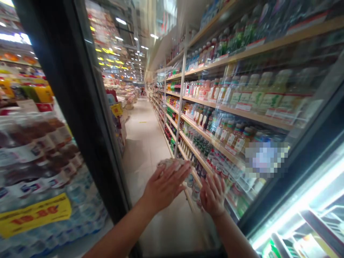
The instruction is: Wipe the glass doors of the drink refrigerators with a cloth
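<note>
A black-framed glass door [145,143] fills the middle of the head view, standing at an angle. My left hand [165,184] is stretched out flat at the glass, fingers straight and holding nothing. A pale shape at its fingertips looks like its reflection. To its right, my right hand [213,195] is raised towards the same pane with its fingers extended and slightly bent, also holding nothing. Whether either palm presses on the glass cannot be made out. Shelves of bottled drinks [268,93] show in the glass, perhaps as a reflection.
Stacked dark drink bottles [32,150] with a yellow price sign [36,214] stand at the left. A lit cooler interior [303,229] with wire racks and packages is at the lower right. A pale tiled aisle [141,132] runs back, seen in the glass.
</note>
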{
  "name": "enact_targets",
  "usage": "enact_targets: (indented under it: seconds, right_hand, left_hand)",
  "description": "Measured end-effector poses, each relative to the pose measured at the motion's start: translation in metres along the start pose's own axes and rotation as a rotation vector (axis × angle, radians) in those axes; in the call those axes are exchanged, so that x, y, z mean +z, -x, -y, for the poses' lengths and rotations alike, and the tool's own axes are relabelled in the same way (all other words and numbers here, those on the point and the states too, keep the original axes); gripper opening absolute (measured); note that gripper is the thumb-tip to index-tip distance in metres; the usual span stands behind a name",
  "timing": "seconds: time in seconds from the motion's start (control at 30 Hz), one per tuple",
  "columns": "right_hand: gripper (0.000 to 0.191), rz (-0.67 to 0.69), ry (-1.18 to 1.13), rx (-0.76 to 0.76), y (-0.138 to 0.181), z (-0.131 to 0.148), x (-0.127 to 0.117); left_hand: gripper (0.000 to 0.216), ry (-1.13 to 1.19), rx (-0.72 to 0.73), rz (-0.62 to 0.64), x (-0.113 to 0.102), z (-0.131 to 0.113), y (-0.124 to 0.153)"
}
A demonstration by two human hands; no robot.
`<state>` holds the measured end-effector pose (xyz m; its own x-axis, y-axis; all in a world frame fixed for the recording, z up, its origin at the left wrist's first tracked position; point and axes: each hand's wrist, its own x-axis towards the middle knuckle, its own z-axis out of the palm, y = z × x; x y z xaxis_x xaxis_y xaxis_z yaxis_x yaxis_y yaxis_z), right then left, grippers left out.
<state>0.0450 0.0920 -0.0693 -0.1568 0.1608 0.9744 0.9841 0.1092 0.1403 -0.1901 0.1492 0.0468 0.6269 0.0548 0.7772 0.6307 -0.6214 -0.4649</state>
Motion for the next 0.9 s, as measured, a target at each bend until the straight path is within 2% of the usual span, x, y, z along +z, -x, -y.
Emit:
enact_targets:
  seconds: [0.03, 0.13, 0.2, 0.23, 0.3, 0.37, 0.43, 0.5, 0.6, 0.67, 0.73, 0.83, 0.9]
  right_hand:
    - [0.050, -0.003, 0.002, -0.003, 0.000, 0.000, 0.000]
    - [0.047, -0.007, 0.021, -0.003, -0.001, 0.001, 0.001]
    - [0.045, -0.009, 0.025, 0.006, -0.001, 0.002, 0.001]
    - [0.045, -0.007, 0.024, 0.010, -0.001, 0.002, 0.001]
    - [0.044, -0.003, 0.017, 0.008, -0.001, 0.002, 0.002]
    - [0.044, -0.014, 0.012, 0.003, -0.002, 0.002, 0.001]
    - [0.045, -0.015, 0.016, -0.005, -0.003, 0.001, 0.001]
    - [0.048, -0.018, 0.025, -0.009, -0.005, 0.001, 0.001]
    - [0.051, -0.015, 0.033, -0.018, -0.007, 0.001, 0.001]
    - [0.050, -0.014, 0.037, -0.015, -0.007, 0.001, 0.001]
    - [0.048, -0.010, 0.037, -0.013, -0.007, 0.001, 0.000]
    - [0.046, -0.015, 0.028, -0.019, -0.006, -0.001, -0.001]
    - [0.047, -0.018, 0.029, -0.025, -0.006, -0.001, -0.001]
  left_hand:
    - [0.061, -0.026, -0.028, -0.007, -0.002, 0.009, 0.001]
    - [0.070, -0.085, -0.303, -0.105, -0.016, 0.052, -0.007]
    - [0.073, -0.097, -0.426, -0.153, -0.019, 0.063, -0.009]
    - [0.074, -0.094, -0.446, -0.145, -0.017, 0.058, -0.006]
    - [0.074, -0.069, -0.392, -0.108, -0.006, 0.031, 0.007]
    - [0.065, -0.009, -0.215, -0.010, 0.007, -0.001, 0.026]
    - [0.053, 0.016, -0.054, 0.063, 0.015, -0.015, 0.041]
    - [0.052, 0.004, -0.064, 0.051, 0.014, -0.005, 0.049]
    - [0.065, -0.059, -0.313, -0.026, 0.007, 0.024, 0.059]
    - [0.068, -0.089, -0.414, -0.005, 0.009, 0.025, 0.074]
    - [0.063, -0.065, -0.384, 0.055, 0.018, 0.007, 0.099]
    - [0.047, 0.008, -0.206, 0.072, 0.033, -0.021, 0.131]
    - [0.047, 0.008, -0.189, 0.041, 0.035, -0.017, 0.133]
